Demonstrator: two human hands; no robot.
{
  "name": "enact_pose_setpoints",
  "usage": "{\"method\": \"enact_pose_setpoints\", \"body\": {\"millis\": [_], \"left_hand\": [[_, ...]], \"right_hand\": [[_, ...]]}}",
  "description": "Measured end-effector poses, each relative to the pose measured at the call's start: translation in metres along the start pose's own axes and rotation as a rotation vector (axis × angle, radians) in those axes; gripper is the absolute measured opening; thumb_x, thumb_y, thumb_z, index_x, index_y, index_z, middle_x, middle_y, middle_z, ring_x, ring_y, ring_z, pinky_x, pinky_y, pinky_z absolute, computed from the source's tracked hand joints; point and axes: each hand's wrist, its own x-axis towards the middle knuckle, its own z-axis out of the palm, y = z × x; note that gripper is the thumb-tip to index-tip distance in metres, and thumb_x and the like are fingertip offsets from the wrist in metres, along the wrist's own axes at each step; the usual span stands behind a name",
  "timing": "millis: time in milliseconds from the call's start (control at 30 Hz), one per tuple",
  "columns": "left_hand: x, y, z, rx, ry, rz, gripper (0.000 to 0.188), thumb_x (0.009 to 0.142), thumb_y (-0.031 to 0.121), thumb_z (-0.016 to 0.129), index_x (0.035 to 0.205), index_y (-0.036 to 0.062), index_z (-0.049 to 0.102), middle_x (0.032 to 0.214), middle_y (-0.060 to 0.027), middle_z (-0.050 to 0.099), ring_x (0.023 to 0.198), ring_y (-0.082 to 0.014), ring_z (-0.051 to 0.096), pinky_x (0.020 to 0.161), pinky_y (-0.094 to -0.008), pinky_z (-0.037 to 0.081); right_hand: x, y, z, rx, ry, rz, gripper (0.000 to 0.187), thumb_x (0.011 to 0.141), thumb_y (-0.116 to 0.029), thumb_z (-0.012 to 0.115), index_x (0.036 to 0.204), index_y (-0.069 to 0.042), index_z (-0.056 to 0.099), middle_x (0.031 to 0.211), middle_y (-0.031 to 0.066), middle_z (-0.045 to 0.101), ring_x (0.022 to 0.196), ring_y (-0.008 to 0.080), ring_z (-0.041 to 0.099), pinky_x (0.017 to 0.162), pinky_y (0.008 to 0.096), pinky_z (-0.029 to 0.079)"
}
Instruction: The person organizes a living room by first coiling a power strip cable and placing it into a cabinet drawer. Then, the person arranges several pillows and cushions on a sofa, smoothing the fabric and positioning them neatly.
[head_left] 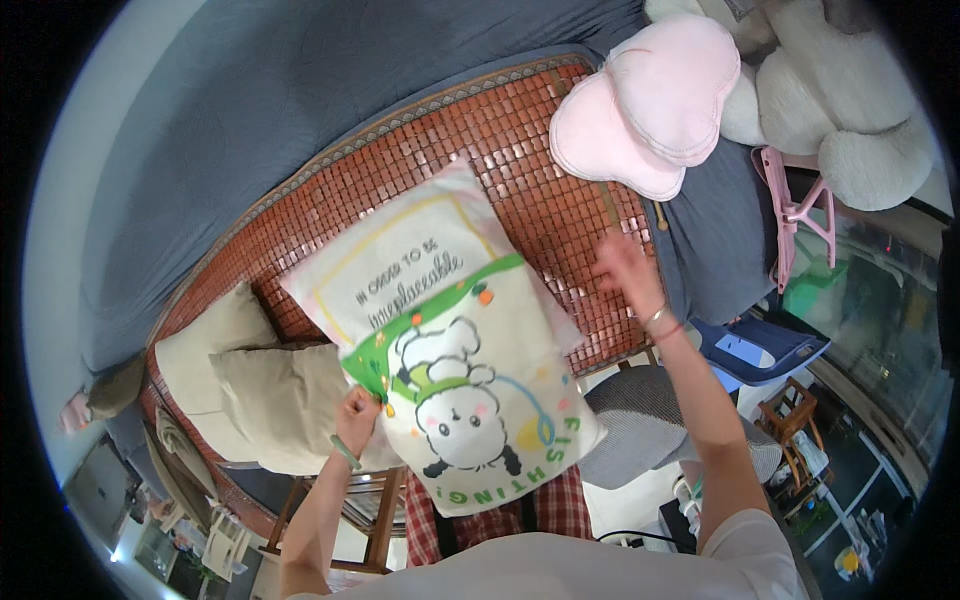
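Note:
My left hand (357,412) is closed on the edge of a cream cushion (545,385) with a green border and a white cartoon animal, upside down from my side. This cushion lies tilted over my lap and the near part of another cushion (400,225), white with a pink edge, a yellow frame and dark lettering. My right hand (627,268) is raised to the right of both cushions, touching neither. Its fingers look spread and slightly blurred, with nothing in them.
Under the cushions lies a brown tiled mat (540,200) on a grey-covered sofa (300,90). Beige cushions (280,395) rest at left, pink cushions (675,90) at the far right. A pink stand (797,215), a blue basket (765,350) and a grey woven seat (640,420) are to the right.

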Motion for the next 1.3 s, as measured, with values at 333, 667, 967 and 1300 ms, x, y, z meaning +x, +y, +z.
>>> {"method": "enact_pose_setpoints", "body": {"millis": [333,667,967,1300], "left_hand": [[0.059,0.100,0.025,0.191,0.526,0.688,0.027,0.083,0.000,0.056,0.109,0.0069,0.056,0.130,-0.0106,0.046,0.115,-0.0223,0.047,0.090,-0.0319,0.040],[0.082,0.161,0.091,0.038,-0.083,0.546,0.021,0.089,0.003,0.056,0.109,0.0077,0.059,0.105,-0.0033,0.056,0.091,-0.0123,0.055,0.077,-0.0258,0.046],[0.105,0.180,0.100,0.058,-0.067,0.609,0.017,0.091,0.006,0.053,0.107,0.0048,0.059,0.103,-0.0059,0.059,0.088,-0.0132,0.056,0.074,-0.0258,0.047],[0.265,0.156,0.004,0.455,0.324,0.647,0.026,0.088,0.009,0.053,0.114,0.0057,0.059,0.107,-0.0143,0.060,0.083,-0.0237,0.060,0.076,-0.0337,0.049]], "right_hand": [[0.083,-0.123,-0.029,0.504,0.318,-0.325,0.051,0.082,-0.016,0.070,0.124,-0.005,0.044,0.122,0.0107,0.049,0.106,0.0270,0.052,0.077,0.0433,0.056],[-0.128,-0.118,-0.167,-0.008,0.707,-0.522,0.037,0.086,-0.012,0.057,0.121,-0.001,0.051,0.108,0.0107,0.061,0.098,0.0219,0.061,0.072,0.0364,0.058],[-0.093,-0.166,-0.313,-0.287,0.725,-0.434,0.035,0.084,-0.015,0.051,0.113,0.005,0.056,0.101,0.0088,0.064,0.093,0.0183,0.061,0.080,0.0311,0.048],[0.054,-0.112,-0.147,-1.866,0.585,-0.787,0.053,0.073,0.005,0.054,0.123,-0.012,0.051,0.116,0.0093,0.057,0.108,0.0303,0.052,0.092,0.0405,0.041]]}}
